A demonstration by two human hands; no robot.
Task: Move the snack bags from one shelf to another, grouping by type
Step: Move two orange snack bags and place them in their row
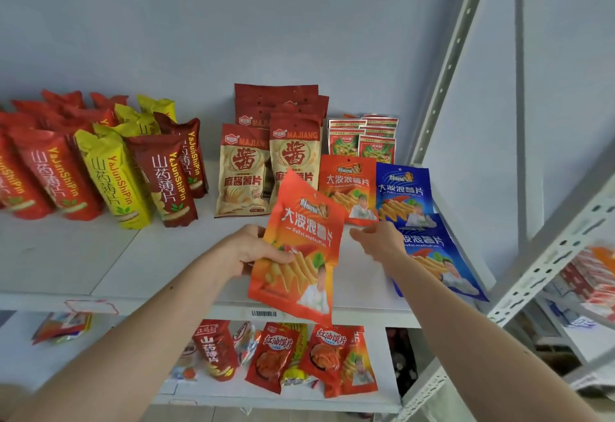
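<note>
Head view: the left hand (248, 250) has its grip closed on an orange chip bag (299, 248), held tilted over the front edge of the upper shelf (83, 261). The right hand (377, 238) hovers just beside it, fingers loosely open and holding nothing. A blue chip bag (439, 261) lies flat by the shelf's right edge. Bare shelf board stretches to the left. Mixed bags (276, 355) sit on the lower shelf (100, 348).
</note>
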